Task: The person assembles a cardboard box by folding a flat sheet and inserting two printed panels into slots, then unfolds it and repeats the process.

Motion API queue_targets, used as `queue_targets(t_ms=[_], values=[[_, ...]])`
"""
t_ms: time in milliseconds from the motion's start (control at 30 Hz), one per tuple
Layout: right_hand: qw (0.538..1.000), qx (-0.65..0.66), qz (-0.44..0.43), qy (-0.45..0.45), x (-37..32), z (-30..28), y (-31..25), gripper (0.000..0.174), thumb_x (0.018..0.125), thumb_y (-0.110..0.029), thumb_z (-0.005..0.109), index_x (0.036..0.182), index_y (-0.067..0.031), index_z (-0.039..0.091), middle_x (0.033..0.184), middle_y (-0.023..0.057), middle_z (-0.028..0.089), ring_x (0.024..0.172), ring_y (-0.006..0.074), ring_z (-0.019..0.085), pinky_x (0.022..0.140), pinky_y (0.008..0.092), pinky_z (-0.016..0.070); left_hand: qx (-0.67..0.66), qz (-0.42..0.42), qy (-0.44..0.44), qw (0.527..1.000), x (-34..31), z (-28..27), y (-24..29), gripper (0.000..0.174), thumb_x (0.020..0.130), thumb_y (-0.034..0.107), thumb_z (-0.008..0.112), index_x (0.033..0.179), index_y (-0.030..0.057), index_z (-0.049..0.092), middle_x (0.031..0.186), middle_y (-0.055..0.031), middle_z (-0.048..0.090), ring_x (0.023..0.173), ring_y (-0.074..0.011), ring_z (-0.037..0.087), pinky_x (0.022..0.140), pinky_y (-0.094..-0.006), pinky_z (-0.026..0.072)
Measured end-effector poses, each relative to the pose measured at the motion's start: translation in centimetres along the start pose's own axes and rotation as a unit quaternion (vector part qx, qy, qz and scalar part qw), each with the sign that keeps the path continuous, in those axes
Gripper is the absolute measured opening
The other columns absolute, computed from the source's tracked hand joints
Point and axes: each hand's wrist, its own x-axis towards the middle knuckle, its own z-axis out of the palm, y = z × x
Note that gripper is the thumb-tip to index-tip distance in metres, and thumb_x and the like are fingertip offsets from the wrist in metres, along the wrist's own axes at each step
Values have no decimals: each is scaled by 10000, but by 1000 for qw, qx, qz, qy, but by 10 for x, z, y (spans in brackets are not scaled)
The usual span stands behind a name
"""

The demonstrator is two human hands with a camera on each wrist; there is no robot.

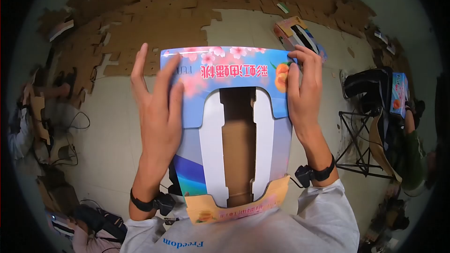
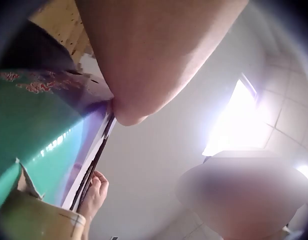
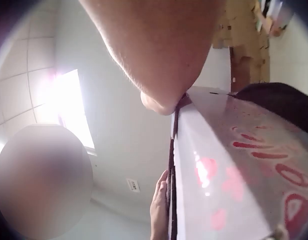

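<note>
A colourful printed box [image 1: 239,68] with a long cut-out in its top lies against the person's torso. Beside its far left corner, the left hand [image 1: 159,107] lays its thumb and index finger on the blue panel, other fingers stretched out past the edge. The right hand [image 1: 305,89] holds the far right corner with bent fingers. Through the cut-out, the brown inside [image 1: 238,159] shows. In the left wrist view, the green side of the box [image 2: 39,125] and the right hand [image 2: 95,192] appear; the right wrist view shows the pink-flowered side [image 3: 214,170] and the left hand [image 3: 159,210].
Another printed box [image 1: 290,33] is on the floor beyond. Flattened cardboard [image 1: 150,28] covers the far floor. A black folding frame [image 1: 358,145] is at right, near a person with a blue box [image 1: 399,93]. Other people sit at left, near cables [image 1: 70,152].
</note>
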Motion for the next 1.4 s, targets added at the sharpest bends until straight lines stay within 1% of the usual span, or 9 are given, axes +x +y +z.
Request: queue_targets(t_ms=[100, 267, 467, 700, 833, 967, 1100, 1267, 1400], values=[[989, -78, -91, -86, -16, -19, -30, 508, 908, -80, 736, 1365, 70, 574, 1471, 267, 514, 1357, 454, 534, 1131, 466, 436, 65, 84, -129, 986, -13, -31, 18, 507, 865, 120, 749, 1368, 156, 696, 1621, -197, 423, 1527, -432, 360, 1237, -568, 277], [970, -49, -13, -238, -71, -38, -92, 877, 843, -79, 789, 1559, 143, 335, 1607, 339, 370, 1494, 509, 360, 1190, 546, 363, 50, 35, -229, 971, -61, -28, 73, 741, 726, 197, 834, 1442, 189, 644, 1645, -239, 381, 1545, -494, 302, 1210, -623, 298], [985, -71, -79, -136, -108, -16, -66, 681, 796, -7, 752, 1436, 57, 530, 1559, 325, 446, 1453, 485, 423, 1166, 532, 402, 134, 91, -196, 967, -100, -12, 58, 800, 647, 188, 831, 1426, 268, 668, 1679, -240, 350, 1538, -484, 331, 1209, -587, 307], [989, 136, -26, -49, -117, -30, -40, 502, 864, -158, 793, 1305, 1, 611, 1451, 283, 554, 1383, 427, 514, 1138, 500, 435, 112, 52, -134, 983, -107, -6, 42, 696, 730, 254, 825, 1408, 173, 686, 1638, -268, 410, 1507, -432, 417, 1153, -573, 380], [997, 20, 51, -56, -115, -62, -17, 707, 859, -298, 840, 1413, 20, 537, 1464, 260, 546, 1348, 412, 546, 1137, 494, 434, -46, 5, -13, 999, -119, -17, 18, 396, 875, 150, 712, 1263, 75, 731, 1566, -253, 479, 1476, -393, 458, 1170, -518, 388], [809, 300, 355, -359, -139, -68, -5, 997, 810, -328, 884, 1568, 38, 349, 1463, 195, 525, 1392, 291, 499, 1174, 440, 387, -266, -249, 137, 921, -124, -2, 10, 197, 1028, 129, 520, 1127, -1, 630, 1313, -169, 550, 1199, -271, 551, 1089, -412, 407], [808, 362, 387, -259, -173, -68, -3, 1064, 783, -299, 891, 1594, 27, 284, 1502, 169, 472, 1425, 259, 445, 1197, 427, 352, -257, -320, 95, 907, -113, -1, 10, 229, 1070, 123, 426, 1114, -29, 591, 1155, -105, 575, 1055, -177, 541, 1009, -313, 411], [785, 434, 422, -132, -183, -69, 15, 1089, 777, -311, 888, 1611, 14, 269, 1548, 151, 413, 1461, 259, 399, 1206, 411, 336, -229, -216, 32, 949, -114, 19, -24, 150, 1008, 16, 509, 1087, -48, 620, 1123, -142, 616, 1086, -230, 590, 1002, -334, 444], [856, 341, 387, -30, -141, -72, 55, 985, 857, -343, 819, 1607, 13, 290, 1473, 138, 499, 1375, 262, 506, 1157, 399, 417, 97, 51, -78, 991, -123, 39, -35, 370, 675, 30, 787, 1038, 100, 764, 1266, -125, 530, 1321, -379, 494, 1066, -488, 419]])
